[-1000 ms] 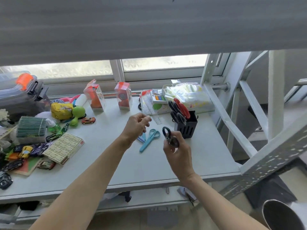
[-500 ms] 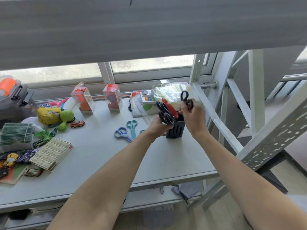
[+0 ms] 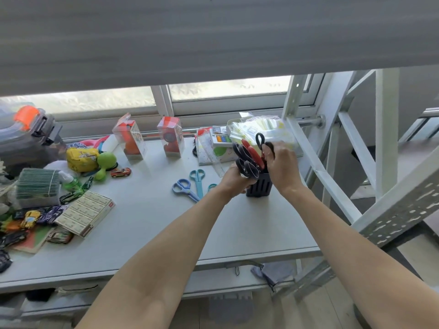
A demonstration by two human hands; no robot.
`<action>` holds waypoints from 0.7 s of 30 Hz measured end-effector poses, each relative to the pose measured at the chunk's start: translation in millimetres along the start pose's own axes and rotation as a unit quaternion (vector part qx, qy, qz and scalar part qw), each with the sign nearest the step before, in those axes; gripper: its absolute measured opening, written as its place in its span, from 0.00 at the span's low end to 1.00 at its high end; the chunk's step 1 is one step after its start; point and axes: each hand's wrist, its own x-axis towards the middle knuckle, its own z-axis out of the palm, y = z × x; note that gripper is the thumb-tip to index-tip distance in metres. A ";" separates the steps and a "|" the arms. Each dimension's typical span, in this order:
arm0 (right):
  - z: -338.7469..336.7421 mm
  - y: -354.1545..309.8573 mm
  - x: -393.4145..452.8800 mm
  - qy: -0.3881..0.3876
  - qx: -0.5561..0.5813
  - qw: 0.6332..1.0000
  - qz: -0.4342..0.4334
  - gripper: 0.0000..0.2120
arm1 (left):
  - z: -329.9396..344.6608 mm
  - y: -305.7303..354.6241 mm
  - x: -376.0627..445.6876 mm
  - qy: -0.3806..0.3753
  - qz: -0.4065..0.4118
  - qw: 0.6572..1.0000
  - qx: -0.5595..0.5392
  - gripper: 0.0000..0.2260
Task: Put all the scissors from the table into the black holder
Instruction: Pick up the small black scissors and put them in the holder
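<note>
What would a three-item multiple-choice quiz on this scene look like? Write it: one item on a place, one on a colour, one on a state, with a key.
1. Where do the blue scissors lie?
A. on the table, to the left of the black holder
B. inside the holder
C. on the window sill

2. What colour are the handles of the scissors in the right hand?
A. yellow
B. black
C. white

3. What is the left hand doing?
A. lying flat on the table
B. lifting a toy car
C. gripping the holder's side

Key: 1 A, they lie flat on the tabletop beside the teal scissors; 2 B, dark loops stick up above the fingers; 3 C, it is closed against the holder.
</note>
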 end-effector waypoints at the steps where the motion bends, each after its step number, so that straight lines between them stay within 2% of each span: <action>1: 0.4 0.4 -0.4 -0.005 -0.007 1.000 -0.005 0.14 | -0.2 -0.1 0.5 0.000 0.001 1.000 0.001 0.14; 8: -2.0 1.3 -1.3 -0.024 -0.062 0.998 -0.020 0.14 | 0.2 -1.0 1.4 0.001 0.008 1.000 -0.004 0.15; 12: -8.8 -1.6 -4.4 0.001 -0.061 0.998 -0.024 0.13 | 0.4 -1.4 1.0 -0.003 0.007 1.000 -0.012 0.14; 18: -11.8 -3.1 -7.8 -0.050 -0.094 0.994 0.011 0.16 | 1.8 -1.3 1.3 0.000 0.010 1.000 -0.015 0.15; 21: -16.2 -7.3 -8.3 -0.021 -0.098 0.995 0.003 0.16 | 0.9 -1.8 0.7 -0.001 0.008 1.000 -0.011 0.14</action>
